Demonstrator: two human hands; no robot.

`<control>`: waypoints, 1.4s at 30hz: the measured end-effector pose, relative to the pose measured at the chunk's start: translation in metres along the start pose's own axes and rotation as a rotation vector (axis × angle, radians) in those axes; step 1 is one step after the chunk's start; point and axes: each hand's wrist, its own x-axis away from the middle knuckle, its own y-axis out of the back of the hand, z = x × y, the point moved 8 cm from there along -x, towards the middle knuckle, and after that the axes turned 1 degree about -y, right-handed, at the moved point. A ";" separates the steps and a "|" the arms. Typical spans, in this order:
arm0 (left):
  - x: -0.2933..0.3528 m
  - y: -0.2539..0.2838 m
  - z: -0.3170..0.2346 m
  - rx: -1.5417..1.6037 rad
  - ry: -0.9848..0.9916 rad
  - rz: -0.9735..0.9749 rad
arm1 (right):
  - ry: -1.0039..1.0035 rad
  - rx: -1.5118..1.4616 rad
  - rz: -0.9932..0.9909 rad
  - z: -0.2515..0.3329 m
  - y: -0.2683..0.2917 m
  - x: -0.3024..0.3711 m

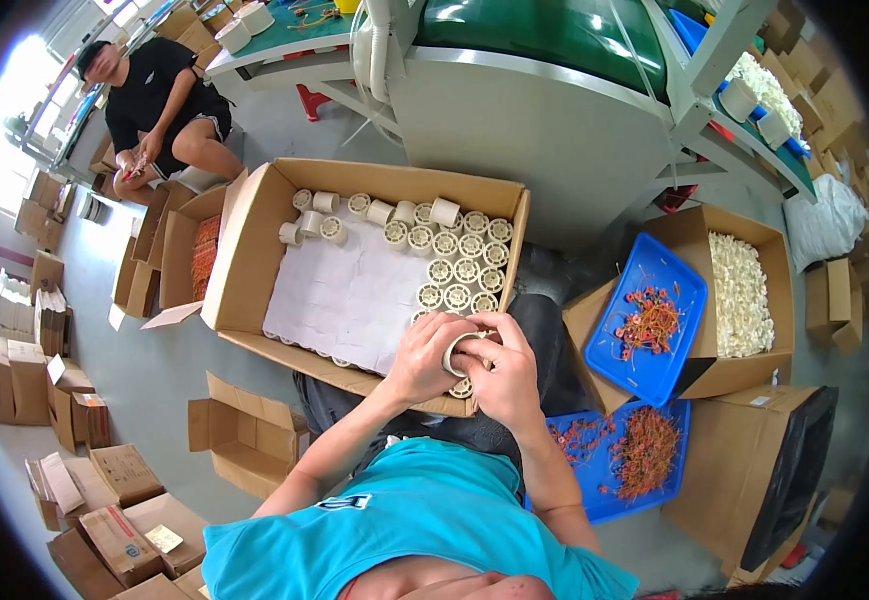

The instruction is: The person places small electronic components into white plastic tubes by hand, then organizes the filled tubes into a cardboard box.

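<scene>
My left hand (420, 358) is closed around a cream, hollow cylindrical plastic part (450, 358). My right hand (508, 372) grips the same part from the other side, with fingers at its open end; whatever is inside is hidden. Both hands are over the near right corner of a large open cardboard box (236, 255). Similar cream cylinders (466, 270) stand in rows along the box's right side, showing spoked ends. Several more, some lying on their sides, are scattered along its far side. A white sheet (344, 285) lies beneath them.
To the right, a blue tray (642, 370) holds small red-orange wired parts, beside a carton of white pieces (739, 300). Another blue tray (609, 500) lies nearer. A grey-sided machine (534, 130) stands ahead. At far left sits a person in black (159, 90); cartons (244, 440) stand left.
</scene>
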 end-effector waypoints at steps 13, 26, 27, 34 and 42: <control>0.000 -0.005 0.001 0.084 0.034 0.047 | -0.120 -0.005 -0.039 -0.007 0.001 0.007; 0.001 -0.012 -0.001 -0.031 -0.015 0.076 | -0.077 -0.047 -0.202 -0.019 -0.006 0.019; 0.001 -0.012 0.000 -0.038 -0.008 0.082 | -0.079 -0.059 -0.201 -0.020 -0.006 0.019; 0.000 -0.014 0.005 -0.051 -0.016 0.090 | -0.123 -0.118 -0.179 -0.027 -0.006 0.013; -0.030 -0.022 0.006 -0.011 -0.033 0.260 | -0.100 -0.116 -0.175 -0.030 0.016 0.000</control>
